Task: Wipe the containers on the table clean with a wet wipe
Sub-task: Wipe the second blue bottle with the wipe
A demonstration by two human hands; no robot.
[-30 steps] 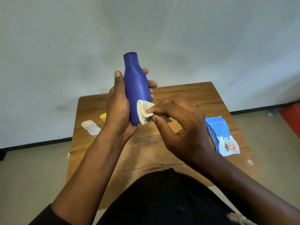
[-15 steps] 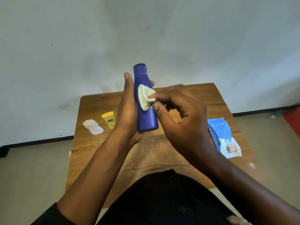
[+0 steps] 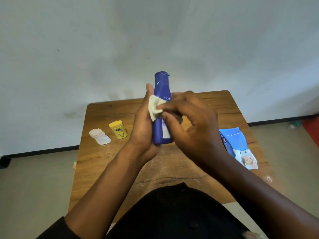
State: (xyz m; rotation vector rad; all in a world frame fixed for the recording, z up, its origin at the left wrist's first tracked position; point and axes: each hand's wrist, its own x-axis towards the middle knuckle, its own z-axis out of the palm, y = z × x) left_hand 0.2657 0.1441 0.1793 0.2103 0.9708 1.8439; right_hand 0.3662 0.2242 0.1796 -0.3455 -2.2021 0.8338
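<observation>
The left hand (image 3: 144,125) holds a blue bottle (image 3: 162,104) up in the air, above the table (image 3: 107,157); the bottle stands almost straight up, with its cap at the top and its flat bottom near the heel of the hand; the palm and thumb side lie along the left side of the bottle, and the fingers curl round behind it, so they are mostly hidden. The right hand (image 3: 191,128) pinches a small white wipe (image 3: 155,106) with its thumb and fingertips; the wipe is folded up and pressed on the left front of the bottle, about halfway up, and it also touches the left hand; the other fingers of the right hand are bent.

On the table, to the left, a little yellow tub (image 3: 118,129) stands up with its lid on; just beside it, more to the left, a white tub (image 3: 99,136) lies on its side; the two are close but not touching. On the right side of the table lies a flat blue pack of wipes (image 3: 238,145), well apart from the tubs. The wood has pale dust and crumbs on it; behind the table is a plain grey wall (image 3: 155,31), and a grey floor (image 3: 34,178) is below it.
</observation>
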